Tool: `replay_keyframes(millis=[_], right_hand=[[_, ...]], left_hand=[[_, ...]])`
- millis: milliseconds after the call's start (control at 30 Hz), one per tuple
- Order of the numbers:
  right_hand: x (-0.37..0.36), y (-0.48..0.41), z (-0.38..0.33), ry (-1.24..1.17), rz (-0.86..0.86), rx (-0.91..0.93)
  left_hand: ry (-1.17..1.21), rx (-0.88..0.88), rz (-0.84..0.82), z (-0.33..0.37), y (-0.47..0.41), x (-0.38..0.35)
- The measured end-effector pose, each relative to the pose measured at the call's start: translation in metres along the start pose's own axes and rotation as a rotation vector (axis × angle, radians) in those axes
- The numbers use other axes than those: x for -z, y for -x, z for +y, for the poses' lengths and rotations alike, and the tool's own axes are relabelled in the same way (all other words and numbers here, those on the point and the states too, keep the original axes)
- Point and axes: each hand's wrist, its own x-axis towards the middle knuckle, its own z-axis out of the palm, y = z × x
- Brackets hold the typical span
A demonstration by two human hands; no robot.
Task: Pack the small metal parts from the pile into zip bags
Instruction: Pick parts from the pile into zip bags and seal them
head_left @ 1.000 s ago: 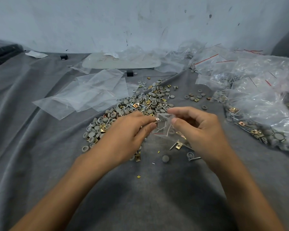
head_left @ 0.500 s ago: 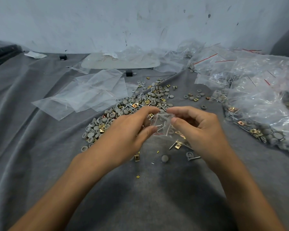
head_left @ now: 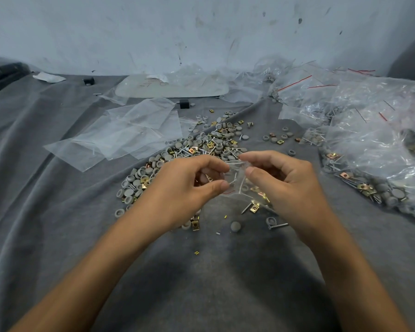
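Note:
A small clear zip bag (head_left: 236, 177) with a few screws inside is pinched between both hands above the grey cloth. My left hand (head_left: 187, 185) grips its left edge with thumb and forefinger. My right hand (head_left: 283, 185) holds the right edge the same way. Just behind the hands lies the pile of small metal parts (head_left: 201, 146): grey round caps, brass clips and screws. Part of the pile is hidden by my left hand.
Empty clear zip bags (head_left: 120, 135) lie flat at the left of the pile. Filled bags (head_left: 369, 149) are heaped at the right. Loose parts, among them a grey cap (head_left: 235, 226) and a screw (head_left: 278, 225), lie near my right wrist. A white wall (head_left: 201, 32) closes the back.
Both hands have risen slightly with the bag. My left forefinger and thumb have spread apart, pulling at the bag's edge.

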Motion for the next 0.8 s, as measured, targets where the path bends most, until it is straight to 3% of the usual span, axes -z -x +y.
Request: replay_keyframes(millis=[133,300,567,800], right_hand=[[0.003,-0.001,-0.003,-0.049,0.029,0.011],[0.011,-0.003,-0.003,-0.08,0.147,0.039],[0.02,-0.006,-0.001,-0.101,0.236,0.045],[0.019,-0.004,-0.006,-0.089,0.214,0.039]], left_hand=[[0.049,-0.019,-0.024,-0.001,-0.002,0.013],[-0.289,0.039,0.128,-0.022,-0.003,0.03],[-0.745,0.072,-0.183,-0.033,-0.005,-0.004],[-1.08,-0.034,-0.166,-0.03,-0.01,-0.016]])
